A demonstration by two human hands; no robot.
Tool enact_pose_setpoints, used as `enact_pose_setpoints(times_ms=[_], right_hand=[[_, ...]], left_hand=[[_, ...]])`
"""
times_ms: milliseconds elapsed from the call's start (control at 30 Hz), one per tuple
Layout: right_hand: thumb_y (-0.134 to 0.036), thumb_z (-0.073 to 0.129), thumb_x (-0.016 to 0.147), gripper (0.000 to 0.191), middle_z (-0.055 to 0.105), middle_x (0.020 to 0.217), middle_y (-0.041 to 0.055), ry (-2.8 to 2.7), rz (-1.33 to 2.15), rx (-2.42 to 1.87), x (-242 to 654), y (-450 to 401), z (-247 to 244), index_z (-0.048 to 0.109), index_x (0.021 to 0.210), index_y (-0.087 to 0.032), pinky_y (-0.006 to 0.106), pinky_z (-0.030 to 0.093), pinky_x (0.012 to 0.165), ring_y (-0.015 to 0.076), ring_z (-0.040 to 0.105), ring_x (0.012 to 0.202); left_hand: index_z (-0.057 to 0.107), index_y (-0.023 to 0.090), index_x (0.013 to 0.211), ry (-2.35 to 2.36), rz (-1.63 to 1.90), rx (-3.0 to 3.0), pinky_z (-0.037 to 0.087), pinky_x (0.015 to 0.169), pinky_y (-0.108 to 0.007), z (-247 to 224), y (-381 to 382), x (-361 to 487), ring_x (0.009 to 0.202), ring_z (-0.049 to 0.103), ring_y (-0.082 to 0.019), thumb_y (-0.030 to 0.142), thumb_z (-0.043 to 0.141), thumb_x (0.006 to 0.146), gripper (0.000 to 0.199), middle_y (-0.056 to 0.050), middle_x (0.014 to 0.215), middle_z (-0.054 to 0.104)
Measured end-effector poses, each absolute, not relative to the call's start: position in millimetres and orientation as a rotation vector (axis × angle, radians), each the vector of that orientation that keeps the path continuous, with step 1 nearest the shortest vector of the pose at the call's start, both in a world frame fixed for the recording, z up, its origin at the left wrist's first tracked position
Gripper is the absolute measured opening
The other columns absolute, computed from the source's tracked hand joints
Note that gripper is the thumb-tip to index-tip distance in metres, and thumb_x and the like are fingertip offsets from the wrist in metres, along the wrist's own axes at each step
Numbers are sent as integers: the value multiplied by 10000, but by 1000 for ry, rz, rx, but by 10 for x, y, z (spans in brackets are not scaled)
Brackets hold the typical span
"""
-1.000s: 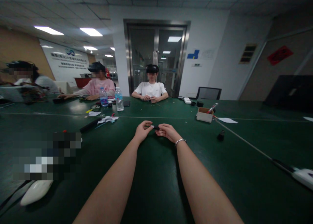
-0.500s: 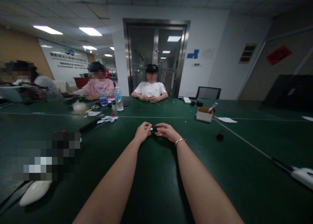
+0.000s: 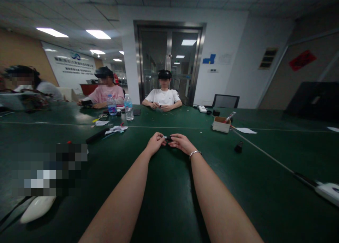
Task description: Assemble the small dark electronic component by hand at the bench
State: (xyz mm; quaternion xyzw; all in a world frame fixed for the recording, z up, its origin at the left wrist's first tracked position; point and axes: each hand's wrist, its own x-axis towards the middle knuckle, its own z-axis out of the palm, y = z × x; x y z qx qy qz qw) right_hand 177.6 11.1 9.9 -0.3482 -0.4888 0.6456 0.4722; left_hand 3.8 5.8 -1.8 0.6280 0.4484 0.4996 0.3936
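Both my arms reach out over the green table (image 3: pixel 169 193). A small, short stick-like thing (image 3: pixel 167 138), black with a pale silvery end, spans the gap between my hands; its exact kind is too small to make out. My left hand (image 3: pixel 155 144) pinches the pale end with thumb and fingertips. On the black end, the fingers of my right hand (image 3: pixel 182 144) are closed, hiding part of it. A silver bracelet (image 3: pixel 195 153) circles my right wrist.
Two water bottles (image 3: pixel 129 108) and crumpled paper (image 3: pixel 116 129) are to the left. At right lie an open box (image 3: pixel 221 124), a small black object (image 3: pixel 238 147), and a cable (image 3: pixel 265 148) leading to a white power strip (image 3: pixel 328 191). Across sits a person in white (image 3: pixel 164 97).
Between my hands, the small stick has shifted slightly, and more of its pale end shows. At the far left, a person in pink now holds up a dark flat object.
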Motion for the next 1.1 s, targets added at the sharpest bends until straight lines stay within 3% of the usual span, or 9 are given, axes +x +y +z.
enact_pose_setpoints(times_ms=[333, 600, 800, 1100], right_hand=[[-83, 600, 798, 170, 689, 806, 96, -1216, 1600, -860, 1782, 122, 96, 541, 955, -108, 239, 582, 610, 150, 693, 620], [-100, 593, 817, 134, 690, 749, 109, -1193, 1600, -868, 1778, 105, 117, 542, 941, -104, 238, 579, 595, 167, 696, 622], [-100, 538, 853, 67, 688, 706, 107, -1194, 1605, -871, 1770, 89, 134, 531, 919, -104, 224, 572, 584, 156, 691, 597], [-89, 525, 858, 73, 686, 700, 114, -1199, 1607, -876, 1781, 101, 113, 527, 931, -91, 219, 573, 590, 150, 689, 590]], left_hand=[[566, 170, 756, 1287, 1187, 1699, 451, 600, -253, -44, 115, -20, 665, 623, -146, 517, 494, 782, 355, -28, 776, 634], [552, 191, 1011, 1148, 1409, 1619, 478, 543, -222, 4, 73, -6, 750, 613, -150, 327, 625, 721, 328, -71, 972, 614], [597, 186, 993, 1146, 1437, 1717, 490, 575, -249, -6, 85, -27, 705, 593, -136, 252, 627, 702, 300, -69, 937, 620], [645, 166, 908, 1130, 1373, 1696, 486, 602, -259, -39, 133, -58, 679, 582, -136, 319, 679, 670, 285, -65, 847, 650]])
